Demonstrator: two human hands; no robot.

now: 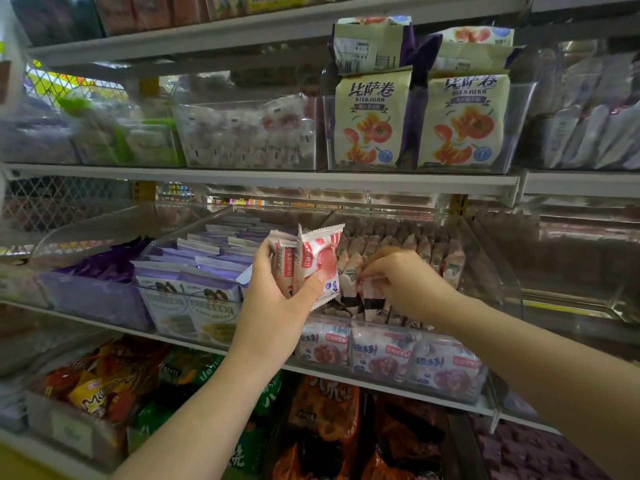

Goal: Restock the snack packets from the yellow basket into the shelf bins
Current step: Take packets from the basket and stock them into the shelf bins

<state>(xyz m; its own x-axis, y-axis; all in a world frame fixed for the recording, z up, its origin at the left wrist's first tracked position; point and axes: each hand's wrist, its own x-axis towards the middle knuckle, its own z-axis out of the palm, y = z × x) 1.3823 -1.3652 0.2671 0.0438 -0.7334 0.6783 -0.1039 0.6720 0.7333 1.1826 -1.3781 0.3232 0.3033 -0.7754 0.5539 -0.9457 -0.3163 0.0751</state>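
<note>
Several pink-and-white snack packets [317, 261] stand fanned in the left hand [277, 306], fingers [310, 287] curled around them, just above the clear shelf bin [491, 258]. Right hand [401, 278] pinches one packet [367, 293] down among the rows [398, 244] inside: placing appears underway, and the next move likely calls for passing another across.

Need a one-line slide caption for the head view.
Left hand holds pink snack packets while right hand pinches one in the clear middle-shelf bin.
</note>
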